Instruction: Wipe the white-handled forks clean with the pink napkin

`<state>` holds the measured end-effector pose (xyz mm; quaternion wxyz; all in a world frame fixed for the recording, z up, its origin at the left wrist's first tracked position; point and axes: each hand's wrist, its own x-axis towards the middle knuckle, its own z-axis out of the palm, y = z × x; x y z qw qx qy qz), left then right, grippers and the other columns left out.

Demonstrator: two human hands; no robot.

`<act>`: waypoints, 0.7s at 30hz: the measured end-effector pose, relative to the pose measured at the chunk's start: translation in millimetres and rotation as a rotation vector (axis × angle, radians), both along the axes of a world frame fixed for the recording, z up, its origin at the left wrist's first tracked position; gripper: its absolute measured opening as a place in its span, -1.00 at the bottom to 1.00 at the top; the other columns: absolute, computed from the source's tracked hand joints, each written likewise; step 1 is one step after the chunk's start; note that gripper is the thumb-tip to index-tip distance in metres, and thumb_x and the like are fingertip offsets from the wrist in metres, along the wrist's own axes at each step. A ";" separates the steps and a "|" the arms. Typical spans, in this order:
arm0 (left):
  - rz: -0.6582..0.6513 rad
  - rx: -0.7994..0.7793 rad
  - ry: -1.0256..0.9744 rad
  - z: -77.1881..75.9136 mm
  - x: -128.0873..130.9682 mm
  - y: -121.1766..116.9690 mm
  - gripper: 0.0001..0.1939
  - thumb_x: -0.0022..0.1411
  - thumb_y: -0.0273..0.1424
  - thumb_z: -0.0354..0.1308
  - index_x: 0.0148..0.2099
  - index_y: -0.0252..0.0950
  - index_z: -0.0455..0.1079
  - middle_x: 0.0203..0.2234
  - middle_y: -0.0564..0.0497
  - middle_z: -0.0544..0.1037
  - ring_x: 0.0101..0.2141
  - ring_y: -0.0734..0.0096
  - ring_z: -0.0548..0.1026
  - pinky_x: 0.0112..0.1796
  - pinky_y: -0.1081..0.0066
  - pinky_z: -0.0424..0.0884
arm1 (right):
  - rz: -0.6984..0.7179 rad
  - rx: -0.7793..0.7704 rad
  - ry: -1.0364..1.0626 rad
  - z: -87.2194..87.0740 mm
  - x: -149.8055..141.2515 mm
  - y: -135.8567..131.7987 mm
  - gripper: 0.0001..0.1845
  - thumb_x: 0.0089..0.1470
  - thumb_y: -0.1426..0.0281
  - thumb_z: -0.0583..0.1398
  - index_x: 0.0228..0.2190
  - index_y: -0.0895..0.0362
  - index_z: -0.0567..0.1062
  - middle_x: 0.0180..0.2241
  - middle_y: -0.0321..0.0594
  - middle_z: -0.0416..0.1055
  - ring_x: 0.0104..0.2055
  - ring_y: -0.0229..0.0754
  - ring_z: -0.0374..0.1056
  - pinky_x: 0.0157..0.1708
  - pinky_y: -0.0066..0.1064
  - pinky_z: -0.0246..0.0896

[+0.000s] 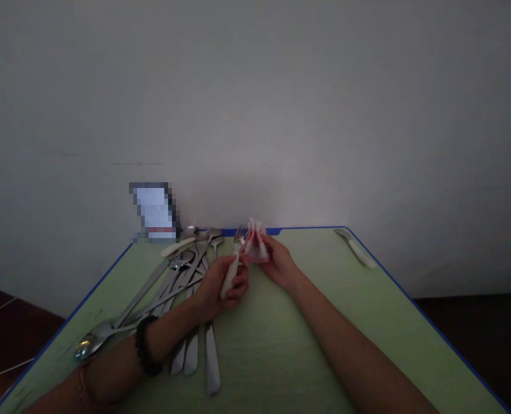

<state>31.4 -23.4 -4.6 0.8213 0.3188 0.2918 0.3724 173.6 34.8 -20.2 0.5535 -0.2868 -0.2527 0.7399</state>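
Near the middle of the table, my left hand [227, 282] is wrapped round the pale handle of a fork [230, 278], whose metal tines point up and away from me. My right hand [280, 263] pinches a crumpled pink and white cloth [256, 244] just right of the tines. The cloth's left edge meets or overlaps the fork head; whether it presses on the metal I cannot tell. Left of and partly under my left forearm lies a loose pile of metal cutlery [169, 293], mostly spoons, including a large shiny spoon [92, 340] at the near left.
A pale-handled piece of cutlery [358, 250] lies alone at the table's far right corner. At the back left a blurred-out screen device [155, 211] leans near the wall [307, 115]. The green table [281, 351] has a blue edge and meets the wall behind.
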 end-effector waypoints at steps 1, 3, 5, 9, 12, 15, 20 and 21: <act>0.004 0.009 -0.004 0.5 -0.3 0.2 -0.72 0.04 -0.19 0.14 -0.31 -0.28 0.23 -0.70 0.23 0.16 -0.78 0.67 0.07 -0.83 0.69 -0.03 | 0.000 0.002 0.003 -0.9 0.4 0.2 -0.91 -0.03 0.46 0.18 -0.45 0.17 0.51 -0.47 -0.30 0.50 -0.43 -0.30 0.34 -0.34 -0.50 0.26; 0.018 0.044 0.015 1.0 0.5 -1.1 -0.72 0.04 -0.21 0.15 -0.27 -0.29 0.26 -0.66 0.20 0.22 -0.75 0.64 0.15 -0.83 0.69 0.00 | 0.002 0.003 0.012 -2.0 0.8 0.2 -0.90 -0.03 0.48 0.16 -0.43 0.16 0.50 -0.44 -0.29 0.51 -0.40 -0.28 0.36 -0.31 -0.47 0.28; 0.014 0.083 0.069 0.6 2.1 -3.5 -0.69 0.11 -0.15 0.11 -0.22 -0.29 0.27 -0.63 0.16 0.28 -0.73 0.60 0.22 -0.83 0.68 0.00 | 0.004 0.014 0.042 -1.6 0.9 -0.1 -0.88 -0.02 0.46 0.15 -0.38 0.13 0.49 -0.40 -0.28 0.52 -0.35 -0.25 0.39 -0.27 -0.41 0.30; -0.016 0.107 0.165 -1.8 3.8 -6.5 -0.66 0.18 -0.08 0.05 -0.23 -0.26 0.26 -0.68 0.22 0.20 -0.77 0.67 0.09 -0.82 0.70 -0.08 | 0.004 0.060 0.103 3.4 1.6 -2.9 -0.85 0.01 0.38 0.16 -0.30 0.05 0.44 -0.34 -0.31 0.54 -0.28 -0.20 0.42 -0.26 -0.34 0.31; -0.005 0.081 0.199 -3.7 3.6 -5.3 -0.67 0.20 -0.06 0.01 -0.27 -0.25 0.24 -0.71 0.26 0.11 -0.78 0.71 -0.03 -0.79 0.70 -0.12 | 0.094 0.052 0.116 8.9 3.8 -6.9 -0.77 0.06 0.26 0.11 -0.24 0.07 0.43 -0.29 -0.24 0.53 -0.24 -0.12 0.43 -0.27 -0.26 0.33; -0.004 0.054 0.204 -5.7 3.3 -3.0 -0.67 0.22 -0.08 -0.04 -0.31 -0.25 0.22 -0.71 0.26 0.11 -0.78 0.69 -0.03 -0.78 0.68 -0.11 | 0.119 0.048 0.125 13.0 4.9 -10.4 -0.61 0.09 0.09 0.03 -0.22 0.09 0.44 -0.25 -0.20 0.52 -0.23 -0.09 0.43 -0.28 -0.24 0.33; 0.024 0.052 0.165 -6.2 4.3 -2.1 -0.79 0.18 -0.22 -0.01 -0.29 -0.27 0.23 -0.67 0.23 0.16 -0.77 0.68 0.03 -0.77 0.66 -0.09 | 0.099 0.087 0.040 14.4 1.3 -11.7 -0.62 0.05 0.08 0.10 -0.27 0.10 0.45 -0.35 -0.24 0.52 -0.32 -0.17 0.41 -0.39 -0.39 0.30; 0.025 0.060 0.176 -5.6 4.8 -2.6 -0.78 0.17 -0.21 0.00 -0.29 -0.27 0.23 -0.66 0.22 0.17 -0.76 0.68 0.06 -0.77 0.67 -0.09 | 0.107 0.081 0.029 13.9 0.3 -11.4 -0.65 0.04 0.11 0.12 -0.29 0.10 0.45 -0.37 -0.25 0.52 -0.36 -0.19 0.40 -0.44 -0.43 0.28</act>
